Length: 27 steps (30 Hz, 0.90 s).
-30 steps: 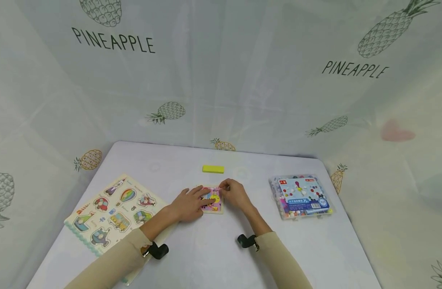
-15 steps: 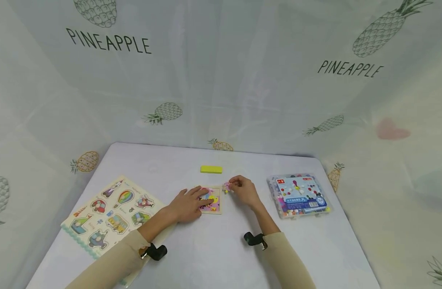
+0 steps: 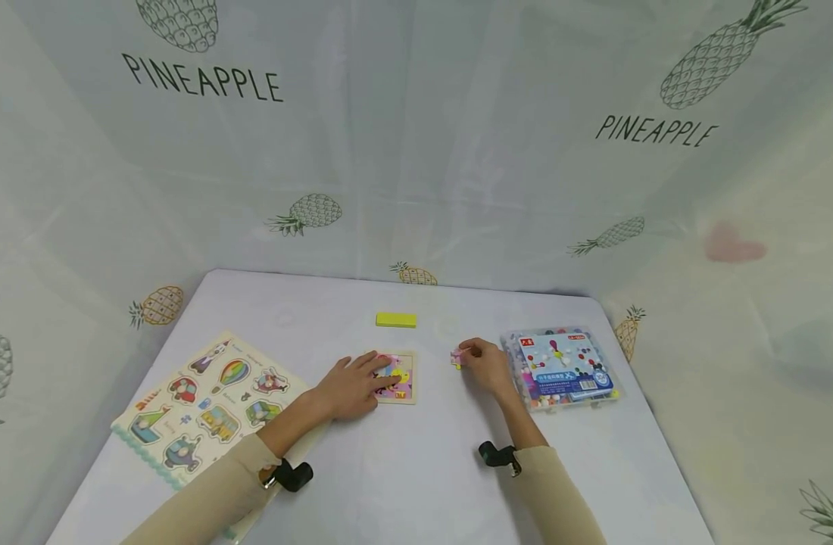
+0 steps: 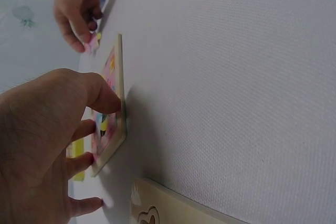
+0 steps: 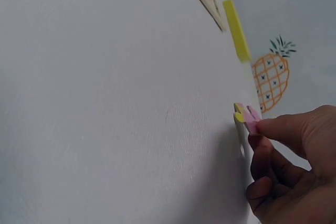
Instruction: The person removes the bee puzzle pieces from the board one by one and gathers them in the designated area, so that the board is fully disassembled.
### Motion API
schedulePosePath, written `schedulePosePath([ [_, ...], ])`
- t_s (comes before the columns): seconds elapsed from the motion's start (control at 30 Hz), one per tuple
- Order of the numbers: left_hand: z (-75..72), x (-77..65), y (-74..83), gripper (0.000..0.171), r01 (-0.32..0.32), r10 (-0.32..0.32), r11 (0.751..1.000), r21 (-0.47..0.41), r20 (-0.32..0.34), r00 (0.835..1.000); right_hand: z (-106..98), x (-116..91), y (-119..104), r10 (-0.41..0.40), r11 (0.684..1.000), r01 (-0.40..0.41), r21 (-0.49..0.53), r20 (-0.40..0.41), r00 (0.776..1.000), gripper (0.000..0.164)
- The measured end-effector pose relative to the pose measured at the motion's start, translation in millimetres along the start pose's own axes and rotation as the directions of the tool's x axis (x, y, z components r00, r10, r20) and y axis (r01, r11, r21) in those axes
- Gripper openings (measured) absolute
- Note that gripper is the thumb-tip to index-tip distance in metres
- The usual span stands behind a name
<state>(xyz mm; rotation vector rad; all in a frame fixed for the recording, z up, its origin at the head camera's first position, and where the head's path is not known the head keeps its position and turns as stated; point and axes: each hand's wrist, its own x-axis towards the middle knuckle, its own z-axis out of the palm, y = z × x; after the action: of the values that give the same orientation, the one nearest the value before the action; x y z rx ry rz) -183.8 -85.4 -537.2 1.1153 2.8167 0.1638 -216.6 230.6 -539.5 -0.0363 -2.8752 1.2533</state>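
The left hand [image 3: 351, 390] lies on a small puzzle [image 3: 407, 375], and the right hand [image 3: 488, 367] pinches a puzzle piece [image 3: 456, 358].
At the left edge of the table [image 3: 416, 484] is a big picture board [image 3: 226, 378], partly under the left arm. Next is the left hand, its fingers loose and spread, just resting on the puzzle; the left wrist view shows the side of the puzzle's wooden rim by the thumb better than the head view does. A yellow block [image 3: 396, 320] sits behind the puzzle, near the table's back edge. Then comes the right hand, thumb and finger tight on the pink and yellow piece, between the puzzle and a clear box [image 3: 563, 367] near the right edge. The right wrist view shows the piece's curvy edge up close; only the head view shows the whole box.
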Motion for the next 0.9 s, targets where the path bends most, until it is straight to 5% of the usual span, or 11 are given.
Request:
schedulePosePath([
  [0.5,-4.7,-2.0,3.0,0.053,0.000,0.000,1.000,-0.015,0.006,1.000,-4.7,-1.3,5.6,0.007,0.999,-0.009,0.054,0.026,1.000,0.021],
  [0.9,-9.0,-3.3,5.0,0.051,-0.005,0.006,1.000,-0.019,0.012,1.000,-4.2,-0.9,7.0,0.027,0.999,-0.027,-0.017,-0.016,1.000,0.016],
])
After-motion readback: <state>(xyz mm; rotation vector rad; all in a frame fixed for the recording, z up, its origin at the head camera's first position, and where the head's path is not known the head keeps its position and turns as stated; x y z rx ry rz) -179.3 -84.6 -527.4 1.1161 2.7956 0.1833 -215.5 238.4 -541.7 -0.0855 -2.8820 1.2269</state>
